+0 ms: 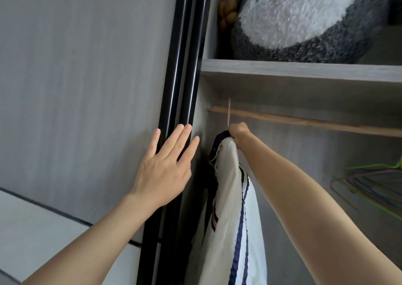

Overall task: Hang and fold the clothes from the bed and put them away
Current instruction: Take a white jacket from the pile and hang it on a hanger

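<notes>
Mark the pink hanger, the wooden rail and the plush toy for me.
pink hanger (228, 114), head view, its upright hook neck
wooden rail (304, 121), head view, mid-length of the bar
plush toy (304, 17), head view, its white belly

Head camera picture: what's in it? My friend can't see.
The right hand grips a white, navy-striped garment, its pink hanger hook at the wardrobe rail. The left hand lies flat on the black door frame; a grey plush sits on the shelf above.

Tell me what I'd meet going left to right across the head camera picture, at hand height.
Grey door panel → left hand → white garment with blue stripes → coloured hangers.
</notes>
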